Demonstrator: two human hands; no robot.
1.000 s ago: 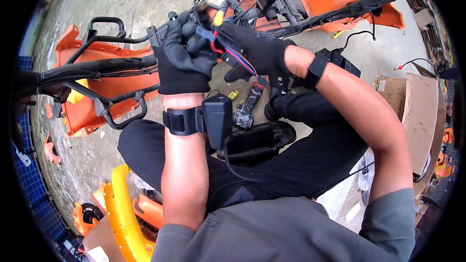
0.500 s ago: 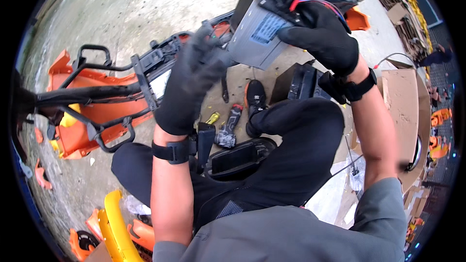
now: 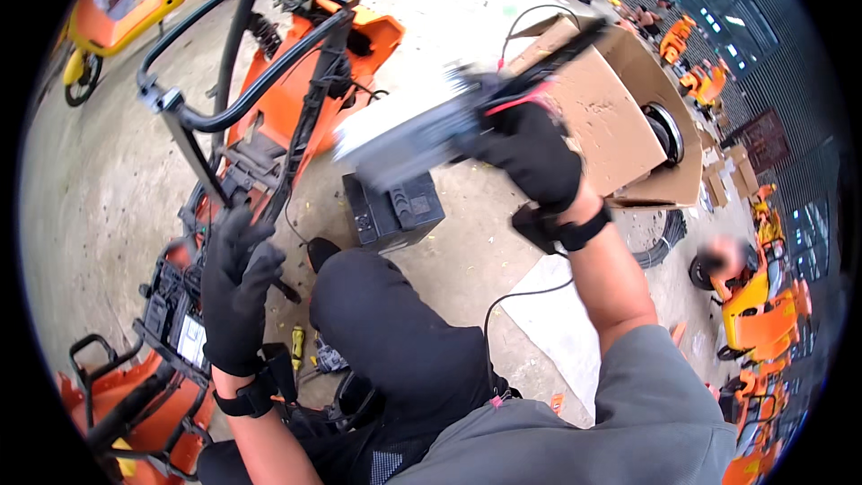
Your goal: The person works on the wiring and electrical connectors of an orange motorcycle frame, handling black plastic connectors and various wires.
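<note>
In my gloved right hand (image 3: 532, 160) is a silver metal motor controller (image 3: 404, 139) with red and dark wires at its near end. It is blurred by motion and held up in front of the cardboard box. My gloved left hand (image 3: 235, 292) is empty, its fingers apart, beside the bare scooter frame (image 3: 215, 184). Below the controller, a black box-shaped battery (image 3: 400, 211) stands on the floor.
A large open cardboard box (image 3: 584, 108) stands at the right, with a coil of dark cable (image 3: 664, 241) near it. A yellow-handled screwdriver (image 3: 297, 346) and a power drill (image 3: 329, 356) lie by my leg. Orange and yellow scooters (image 3: 754, 305) line the right side.
My view has turned to the right. My right hand has carried the controller rightward toward the cardboard box, and my left hand has come away from it.
</note>
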